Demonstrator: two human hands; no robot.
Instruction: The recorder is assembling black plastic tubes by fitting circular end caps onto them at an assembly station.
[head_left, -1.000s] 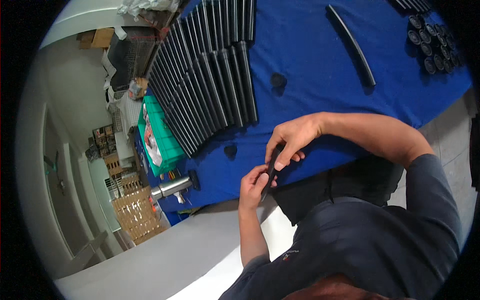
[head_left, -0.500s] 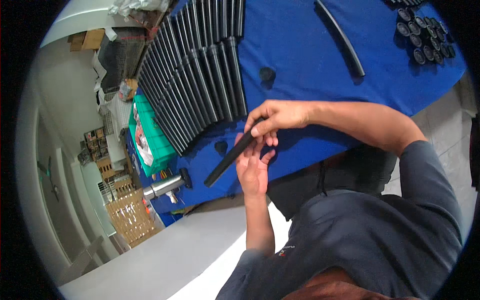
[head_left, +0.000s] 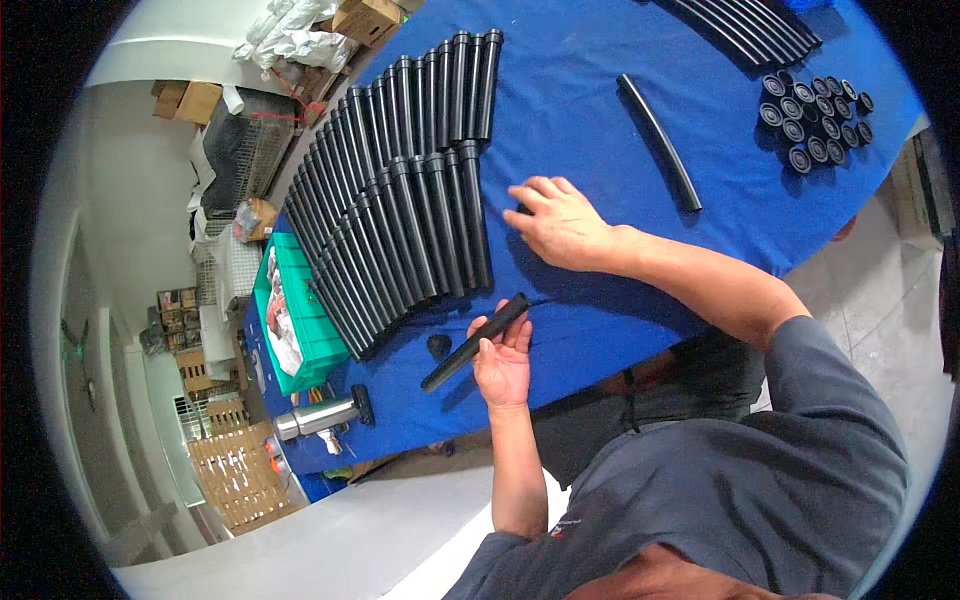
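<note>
Head view, black tube, slanting up-right

Right of the green bin, the left hand is holding a black tube; farther right, the right hand is covering cloth.

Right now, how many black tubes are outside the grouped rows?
2: a held tube in the left hand; a loose tube on the blue cloth, beyond and right of the right hand. None seems hidden.
</note>
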